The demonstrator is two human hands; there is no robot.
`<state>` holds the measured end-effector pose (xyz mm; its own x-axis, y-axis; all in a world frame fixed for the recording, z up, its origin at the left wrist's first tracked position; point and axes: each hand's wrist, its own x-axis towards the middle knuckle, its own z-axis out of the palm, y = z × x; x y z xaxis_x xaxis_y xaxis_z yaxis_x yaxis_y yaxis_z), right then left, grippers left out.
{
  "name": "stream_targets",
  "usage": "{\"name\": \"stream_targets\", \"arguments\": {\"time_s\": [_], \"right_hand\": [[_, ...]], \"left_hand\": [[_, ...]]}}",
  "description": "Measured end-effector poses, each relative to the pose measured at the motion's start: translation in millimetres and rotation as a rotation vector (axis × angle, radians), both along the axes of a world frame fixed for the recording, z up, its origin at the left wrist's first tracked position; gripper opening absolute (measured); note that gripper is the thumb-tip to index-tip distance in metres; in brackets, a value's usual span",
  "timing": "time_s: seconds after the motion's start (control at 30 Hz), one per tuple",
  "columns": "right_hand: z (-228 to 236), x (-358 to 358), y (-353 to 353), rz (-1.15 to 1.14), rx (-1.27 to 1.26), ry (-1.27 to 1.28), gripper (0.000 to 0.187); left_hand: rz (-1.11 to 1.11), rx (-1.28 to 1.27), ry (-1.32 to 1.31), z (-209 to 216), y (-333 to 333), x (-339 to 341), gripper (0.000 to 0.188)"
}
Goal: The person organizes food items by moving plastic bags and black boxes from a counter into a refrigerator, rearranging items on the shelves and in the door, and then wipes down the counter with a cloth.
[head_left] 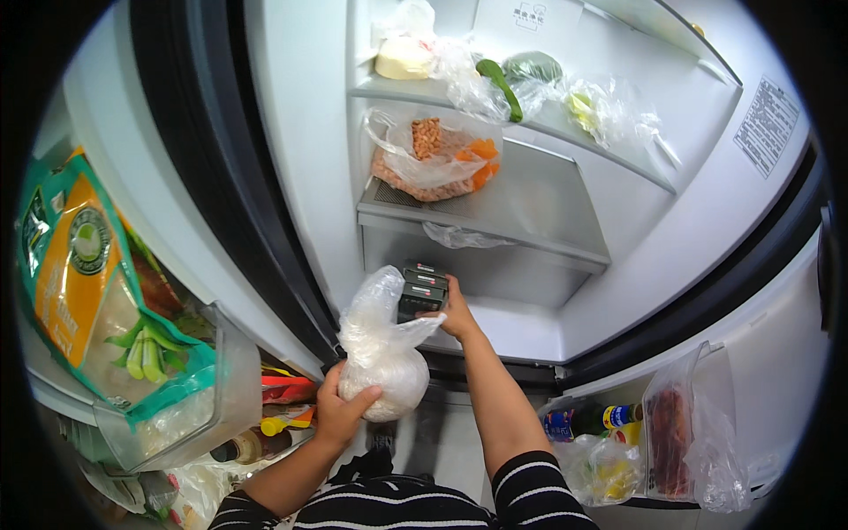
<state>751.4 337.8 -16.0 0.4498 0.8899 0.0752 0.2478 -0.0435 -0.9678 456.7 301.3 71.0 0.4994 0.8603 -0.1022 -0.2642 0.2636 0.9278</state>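
My left hand [343,402] is closed around the lower side of a knotted clear plastic bag [389,384] full of something white; what exactly it is, I cannot tell. It hangs in front of the open fridge, over the floor. At the bottom of the fridge stand dark, flat boxes [422,290] packed close together, partly covered by the bag. My right hand [455,314] reaches in and grips their right side, thumb and fingers on the boxes.
On the shelf [539,194] above sits a bag of peanuts [433,159] with something orange. Bagged vegetables [533,69] lie on the upper shelf. The left door bin [177,433] holds a large food pouch [97,283]; the right door holds a bottle [601,419] and bagged red meat [669,437].
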Motion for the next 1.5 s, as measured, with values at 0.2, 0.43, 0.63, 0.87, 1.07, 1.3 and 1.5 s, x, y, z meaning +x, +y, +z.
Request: {"name": "stream_targets", "arguments": {"time_s": [0.2,0.43,0.63,0.87,1.07,1.3,1.5], "right_hand": [[50,-28,-16,-0.139,-0.093,-0.526,0.08],[155,-39,-72,-0.234,0.477,0.437,0.076],[300,-11,-108,-0.7,1.126,0.009,0.079],[397,103,-107,-1.395,0.899,-0.787,0.056],[373,159,-82,-1.565,0.463,-0.925,0.091],[344,124,-84,-1.568,0.754,-0.916,0.079],[151,36,-48,-1.127,0.868,0.384,0.024]], "left_hand": [[0.03,0.007,0.011,-9,-3,1,0.06],[0.002,0.03,0.003,-8,-9,-12,0.061],[-0.099,0.046,-0.004,6,-12,4,0.06],[-0.113,0.107,-0.044,18,-10,32,0.061],[-0.151,0.14,-0.042,19,-10,47,0.062],[-0.14,0.114,-0.011,10,-9,52,0.062],[-0.03,0.012,-0.057,-3,-8,59,0.06]]}}
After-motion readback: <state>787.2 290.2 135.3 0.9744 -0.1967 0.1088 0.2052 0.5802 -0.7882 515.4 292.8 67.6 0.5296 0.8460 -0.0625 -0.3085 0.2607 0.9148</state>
